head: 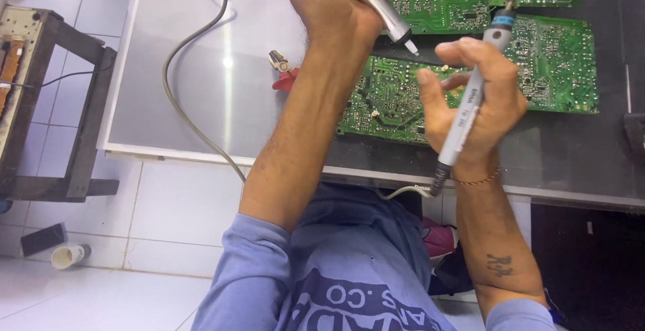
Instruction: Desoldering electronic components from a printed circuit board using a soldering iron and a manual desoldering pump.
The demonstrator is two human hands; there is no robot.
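Several green circuit boards (pixel 537 62) surround both hands; red pliers (pixel 283 75), perhaps, lie left.

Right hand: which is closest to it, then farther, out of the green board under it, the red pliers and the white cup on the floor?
From the right hand:
1. Green board, right under it.
2. Red pliers, on the table to its left.
3. White cup, far left on the floor.

Labels: one, small printed strip on grey soldering iron handle (pixel 465 112), dark marks on pale body, running lengthwise. Pkgs, signs, screens: none seen on worktop.
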